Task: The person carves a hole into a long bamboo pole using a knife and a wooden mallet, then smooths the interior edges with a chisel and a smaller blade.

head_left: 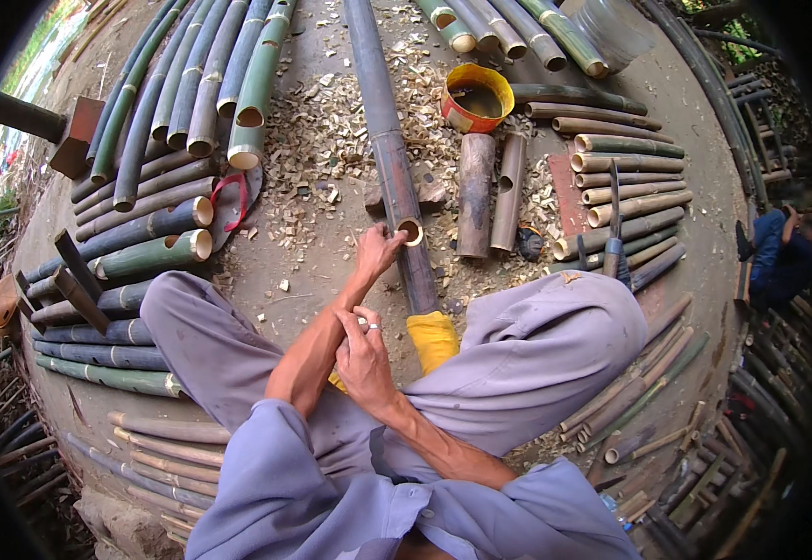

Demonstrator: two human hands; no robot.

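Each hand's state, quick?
Left hand: partly curled at round hole in dark bamboo pole; grip unclear.
Right hand: partly curled by left forearm; grip cannot be told.

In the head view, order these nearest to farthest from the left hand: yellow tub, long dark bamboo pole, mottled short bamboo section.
1. Long dark bamboo pole: at the left hand.
2. Mottled short bamboo section: ahead, right of the pole.
3. Yellow tub: ahead, beyond that section.

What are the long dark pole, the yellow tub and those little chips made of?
Pole: bamboo, by its ringed joints and the pale, hollow wall showing at the cut hole; dark, fairly smooth skin.
Tub: probably plastic, judging by its thin, bright yellow rim, though painted metal is possible.
Chips: likely raw bamboo, pale and unfinished like the hole's cut edge.
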